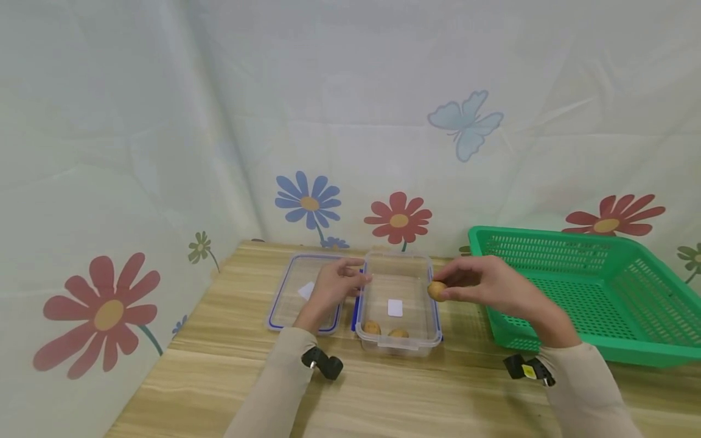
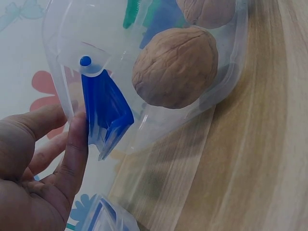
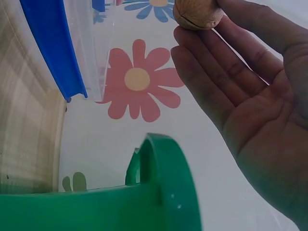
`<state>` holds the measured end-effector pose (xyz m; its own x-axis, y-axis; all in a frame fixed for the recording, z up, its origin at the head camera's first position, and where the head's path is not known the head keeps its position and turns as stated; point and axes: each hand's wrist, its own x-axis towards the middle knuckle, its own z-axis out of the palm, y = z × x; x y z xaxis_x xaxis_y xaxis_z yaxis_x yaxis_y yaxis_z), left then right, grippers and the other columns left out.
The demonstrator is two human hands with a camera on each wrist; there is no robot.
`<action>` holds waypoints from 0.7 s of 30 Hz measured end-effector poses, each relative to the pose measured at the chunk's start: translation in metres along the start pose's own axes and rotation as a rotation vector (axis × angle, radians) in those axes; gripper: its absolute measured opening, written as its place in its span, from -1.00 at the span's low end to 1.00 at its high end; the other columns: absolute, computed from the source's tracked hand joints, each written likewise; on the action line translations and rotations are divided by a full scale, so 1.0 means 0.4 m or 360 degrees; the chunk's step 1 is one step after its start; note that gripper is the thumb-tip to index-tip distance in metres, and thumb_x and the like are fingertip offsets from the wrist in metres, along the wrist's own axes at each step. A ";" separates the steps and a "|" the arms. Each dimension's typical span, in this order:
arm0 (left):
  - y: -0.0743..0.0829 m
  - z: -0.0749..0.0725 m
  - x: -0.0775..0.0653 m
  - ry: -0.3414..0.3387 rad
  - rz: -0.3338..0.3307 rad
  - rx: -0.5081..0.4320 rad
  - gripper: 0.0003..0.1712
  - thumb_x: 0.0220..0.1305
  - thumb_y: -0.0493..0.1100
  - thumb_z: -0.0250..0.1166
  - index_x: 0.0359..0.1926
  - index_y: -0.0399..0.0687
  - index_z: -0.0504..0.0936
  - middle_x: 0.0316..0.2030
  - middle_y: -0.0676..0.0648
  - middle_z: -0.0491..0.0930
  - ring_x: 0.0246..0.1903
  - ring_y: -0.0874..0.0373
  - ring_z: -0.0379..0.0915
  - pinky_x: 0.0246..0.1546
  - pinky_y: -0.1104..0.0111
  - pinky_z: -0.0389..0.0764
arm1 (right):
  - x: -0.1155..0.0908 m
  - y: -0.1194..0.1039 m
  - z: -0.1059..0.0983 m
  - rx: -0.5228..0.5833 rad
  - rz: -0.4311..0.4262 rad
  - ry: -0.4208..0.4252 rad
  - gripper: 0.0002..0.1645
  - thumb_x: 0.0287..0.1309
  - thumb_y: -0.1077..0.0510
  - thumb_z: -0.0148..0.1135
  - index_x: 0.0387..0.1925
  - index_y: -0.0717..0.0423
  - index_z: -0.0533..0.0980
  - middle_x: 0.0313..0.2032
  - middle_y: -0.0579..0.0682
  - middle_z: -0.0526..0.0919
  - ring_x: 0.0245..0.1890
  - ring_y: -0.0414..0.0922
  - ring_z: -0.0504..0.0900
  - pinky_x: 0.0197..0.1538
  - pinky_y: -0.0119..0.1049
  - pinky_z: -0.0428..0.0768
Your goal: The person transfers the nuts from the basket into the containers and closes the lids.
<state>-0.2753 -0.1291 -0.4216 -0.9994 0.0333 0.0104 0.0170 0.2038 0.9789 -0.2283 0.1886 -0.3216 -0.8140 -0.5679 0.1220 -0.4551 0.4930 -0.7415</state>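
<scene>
**A Walnut (image 1: 436, 291) Pinched in the Right Hand (image 1: 487, 283) Beside a Clear Container (image 1: 398, 342)**

The right hand grasps a single walnut between its thumb and fingertips, raised above the table (image 1: 432, 395). In the head view the nut overlaps the right-hand rim of the clear container; the right wrist view shows it apart from that side wall, with the backdrop (image 1: 356, 79) visible between them.

The left hand (image 1: 333, 281) grasps the container's left rim, thumb and fingers meeting at the edge. A blue latch (image 2: 108, 103) hangs just beside those fingers (the left wrist view gives the closest look at it).

Two further walnuts lie inside the container at its near end, one in the left corner (image 1: 372, 328) and the other towards the middle (image 1: 398, 334). A white square (image 1: 395, 308) shows through the base; whether it sits on the inner or outer face, I cannot tell.

To the left, just beside the container, a clear lid (image 1: 287, 298) with a blue band round its edge lies flat on the wood-grain table, and a white patch (image 1: 306, 291) shows on it, partly covered by the left hand. On the right stands a green basket (image 1: 619, 348) with slotted walls, partly behind the right hand and forearm. Flowers and a pale blue butterfly (image 1: 465, 125) decorate the backdrop.
</scene>
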 end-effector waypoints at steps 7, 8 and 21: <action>-0.004 -0.001 0.000 -0.0011 0.0018 -0.0021 -0.46 0.38 -0.19 0.49 0.33 -0.15 0.63 -0.08 -0.18 0.74 -0.13 -0.12 0.75 -0.16 0.25 0.80 | 0.006 0.004 0.020 -0.0007 0.0018 -0.0043 -0.68 0.31 0.08 0.53 0.04 0.06 0.74 -0.05 -0.09 0.77 -0.04 -0.10 0.73 0.00 -0.33 0.72; -0.004 0.000 0.001 -0.0012 0.0020 -0.0020 -0.46 0.38 -0.19 0.49 0.33 -0.15 0.63 -0.08 -0.18 0.74 -0.13 -0.11 0.75 -0.16 0.25 0.80 | 0.007 0.005 0.023 -0.0003 0.0014 -0.0052 -0.68 0.31 0.08 0.53 0.04 0.06 0.74 -0.06 -0.10 0.77 -0.04 -0.10 0.72 0.00 -0.33 0.72; -0.009 -0.001 0.004 -0.0003 0.0010 -0.0003 -0.47 0.39 -0.16 0.49 0.33 -0.11 0.64 -0.07 -0.16 0.75 -0.22 0.04 0.74 -0.15 0.24 0.80 | 0.024 0.028 0.061 0.0031 0.0022 -0.0202 -0.72 0.30 0.08 0.53 0.00 0.04 0.74 -0.09 -0.13 0.80 -0.05 -0.10 0.74 -0.01 -0.30 0.72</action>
<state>-0.2768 -0.1303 -0.4250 -0.9992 0.0363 0.0165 0.0235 0.2019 0.9791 -0.2325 0.1725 -0.3451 -0.7673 -0.6407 0.0280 -0.4360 0.4892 -0.7554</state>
